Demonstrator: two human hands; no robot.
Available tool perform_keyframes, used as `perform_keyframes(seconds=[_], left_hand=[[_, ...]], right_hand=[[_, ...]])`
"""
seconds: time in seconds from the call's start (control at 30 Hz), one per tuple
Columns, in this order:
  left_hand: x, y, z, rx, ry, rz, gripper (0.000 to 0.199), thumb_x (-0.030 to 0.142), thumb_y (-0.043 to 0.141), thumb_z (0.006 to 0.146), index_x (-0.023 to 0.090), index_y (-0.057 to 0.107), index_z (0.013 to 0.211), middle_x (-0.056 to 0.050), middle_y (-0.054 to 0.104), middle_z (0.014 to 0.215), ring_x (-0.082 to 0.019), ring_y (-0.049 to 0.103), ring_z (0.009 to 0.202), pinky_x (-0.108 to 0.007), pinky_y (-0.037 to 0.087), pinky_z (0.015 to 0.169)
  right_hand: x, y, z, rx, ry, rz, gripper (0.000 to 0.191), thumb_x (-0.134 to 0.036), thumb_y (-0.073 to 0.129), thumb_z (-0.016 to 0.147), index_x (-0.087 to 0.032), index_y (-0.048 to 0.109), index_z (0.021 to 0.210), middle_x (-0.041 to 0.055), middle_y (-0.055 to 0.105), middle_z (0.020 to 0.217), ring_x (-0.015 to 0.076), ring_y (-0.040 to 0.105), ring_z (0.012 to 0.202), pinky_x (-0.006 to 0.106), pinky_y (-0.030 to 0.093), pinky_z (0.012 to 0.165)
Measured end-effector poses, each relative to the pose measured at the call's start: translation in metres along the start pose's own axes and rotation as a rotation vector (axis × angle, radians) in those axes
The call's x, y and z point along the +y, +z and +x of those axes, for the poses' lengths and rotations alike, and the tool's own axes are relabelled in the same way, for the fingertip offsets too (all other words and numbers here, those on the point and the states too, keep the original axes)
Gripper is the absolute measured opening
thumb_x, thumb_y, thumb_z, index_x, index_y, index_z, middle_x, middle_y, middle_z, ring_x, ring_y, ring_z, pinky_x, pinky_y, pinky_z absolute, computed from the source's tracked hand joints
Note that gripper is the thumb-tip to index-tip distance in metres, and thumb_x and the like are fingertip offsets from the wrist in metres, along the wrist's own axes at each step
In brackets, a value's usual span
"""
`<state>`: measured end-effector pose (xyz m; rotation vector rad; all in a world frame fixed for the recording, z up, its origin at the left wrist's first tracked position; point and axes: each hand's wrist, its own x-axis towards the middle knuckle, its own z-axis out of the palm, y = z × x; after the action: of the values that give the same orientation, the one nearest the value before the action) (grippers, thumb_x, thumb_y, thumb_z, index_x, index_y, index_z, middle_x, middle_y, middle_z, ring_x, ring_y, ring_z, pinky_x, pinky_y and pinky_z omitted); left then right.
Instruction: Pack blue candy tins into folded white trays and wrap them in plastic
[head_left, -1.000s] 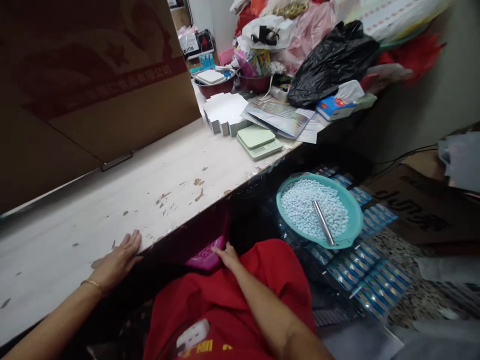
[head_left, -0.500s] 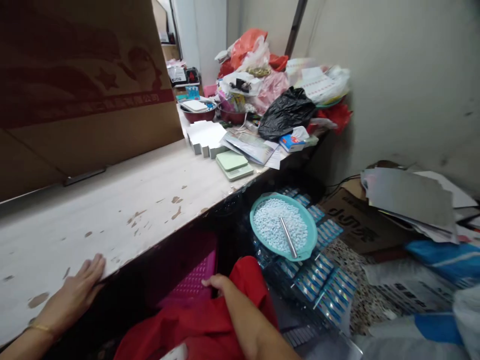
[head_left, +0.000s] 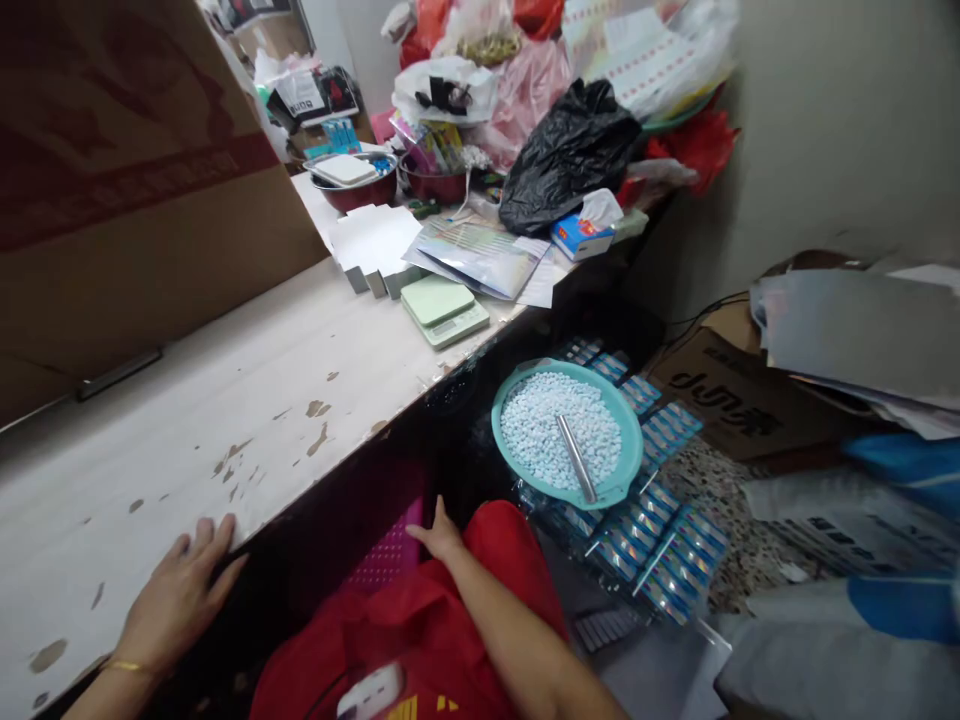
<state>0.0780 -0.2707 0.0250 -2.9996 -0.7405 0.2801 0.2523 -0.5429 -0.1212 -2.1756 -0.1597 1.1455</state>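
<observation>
My left hand [head_left: 180,590] rests palm down on the white worktop [head_left: 247,400] at its front edge, fingers spread, holding nothing. A thin yellow band circles that wrist. Below the worktop, my right hand [head_left: 439,535] is beside the right edge of a magenta plastic basket [head_left: 390,545], thumb and forefinger apart. Its thumb overlaps the basket's edge; whether they touch I cannot tell. Most of the basket lies in shadow under the worktop. To the right, a turquoise basin [head_left: 628,440] holds many small pale-blue pieces [head_left: 536,420], with a metal tube [head_left: 576,458] lying on them.
Blue-patterned packs [head_left: 679,570] lie under and beside the basin. On the worktop stand a large cardboard box [head_left: 150,240], a pale-green scale [head_left: 446,310], white stacked pieces [head_left: 375,240], a black plastic bag [head_left: 570,160] and a tissue box [head_left: 581,237]. Cardboard and sacks [head_left: 832,640] crowd the right.
My right hand has opened at the basket's edge, its forefinger now raised away from the thumb. My left hand still rests on the worktop, fingers more spread. The camera view has shifted.
</observation>
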Motion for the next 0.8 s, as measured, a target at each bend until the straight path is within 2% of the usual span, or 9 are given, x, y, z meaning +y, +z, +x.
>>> perform_keyframes(seconds=[0.07,0.17,0.23,0.3,0.4,0.5,0.63,0.73,0.8], left_hand=[[-0.004,0.0,0.0,-0.051,0.026,0.074,0.057,0.041,0.023,0.084,0.007,0.034,0.129,-0.019,0.041,0.128,-0.034,0.038,0.117,-0.044,0.034,0.095],[-0.011,0.0,-0.002,-0.078,0.07,0.142,0.057,0.039,0.024,0.084,0.005,0.033,0.129,-0.019,0.041,0.128,-0.035,0.037,0.118,-0.043,0.031,0.098],[-0.012,0.0,-0.001,-0.085,0.066,0.143,0.057,0.039,0.026,0.083,0.005,0.034,0.128,-0.017,0.043,0.127,-0.036,0.039,0.116,-0.043,0.031,0.099],[-0.012,-0.003,0.001,-0.086,0.069,0.132,0.057,0.039,0.028,0.082,0.006,0.035,0.127,-0.016,0.043,0.127,-0.037,0.04,0.115,-0.044,0.032,0.098],[-0.011,-0.006,0.003,-0.103,0.102,0.147,0.056,0.038,0.028,0.082,0.004,0.036,0.126,-0.018,0.041,0.127,-0.038,0.041,0.112,-0.044,0.034,0.095],[-0.012,-0.004,0.003,-0.092,0.109,0.16,0.054,0.039,0.027,0.083,0.007,0.034,0.125,-0.016,0.042,0.127,-0.037,0.041,0.112,-0.044,0.034,0.095],[-0.018,0.005,0.003,-0.042,0.129,0.163,0.054,0.04,0.022,0.082,0.007,0.033,0.124,-0.017,0.043,0.126,-0.037,0.04,0.113,-0.045,0.034,0.096],[-0.02,0.006,0.003,-0.089,0.198,0.154,0.053,0.036,0.022,0.081,0.005,0.034,0.122,-0.017,0.044,0.125,-0.036,0.033,0.12,-0.046,0.029,0.099],[-0.014,0.0,0.002,-0.12,0.18,0.107,0.054,0.035,0.025,0.079,0.003,0.034,0.121,-0.018,0.044,0.126,-0.036,0.026,0.124,-0.047,0.025,0.102]], right_hand=[[-0.004,0.016,0.013,-0.013,0.025,0.035,0.091,-0.051,0.056,0.069,-0.004,0.016,0.135,0.0201,0.047,0.122,0.027,0.046,0.113,0.035,0.034,0.093],[-0.009,0.034,0.023,0.0,0.008,0.069,0.078,-0.056,0.049,0.073,-0.008,0.029,0.131,0.0177,0.055,0.113,0.028,0.049,0.109,0.036,0.034,0.091],[-0.011,0.038,0.023,-0.011,-0.006,0.085,0.075,-0.056,0.05,0.072,-0.011,0.033,0.129,0.0153,0.058,0.108,0.0279,0.051,0.105,0.035,0.037,0.088],[-0.01,0.039,0.021,-0.012,-0.008,0.106,0.079,-0.058,0.05,0.071,-0.012,0.028,0.132,0.0143,0.057,0.111,0.0269,0.052,0.105,0.034,0.037,0.088],[-0.004,0.035,0.021,0.041,0.029,0.184,0.089,-0.062,0.047,0.07,-0.009,0.017,0.136,0.0153,0.051,0.12,0.0265,0.045,0.113,0.034,0.033,0.093],[0.006,0.027,0.027,0.065,0.069,0.264,0.09,-0.061,0.047,0.071,-0.008,0.017,0.137,0.0153,0.046,0.126,0.026,0.039,0.119,0.033,0.029,0.097],[0.019,0.014,0.035,0.049,0.087,0.279,0.085,-0.053,0.05,0.073,-0.006,0.018,0.136,0.014,0.042,0.129,0.0213,0.039,0.119,0.027,0.03,0.096],[0.025,0.004,0.034,0.03,0.098,0.267,0.077,-0.047,0.043,0.079,-0.006,0.012,0.137,0.0132,0.04,0.131,0.0166,0.04,0.118,0.024,0.033,0.094],[0.023,-0.003,0.032,0.005,0.12,0.242,0.069,-0.046,0.038,0.082,-0.008,0.018,0.136,0.014,0.046,0.127,0.0177,0.046,0.113,0.028,0.037,0.089]])
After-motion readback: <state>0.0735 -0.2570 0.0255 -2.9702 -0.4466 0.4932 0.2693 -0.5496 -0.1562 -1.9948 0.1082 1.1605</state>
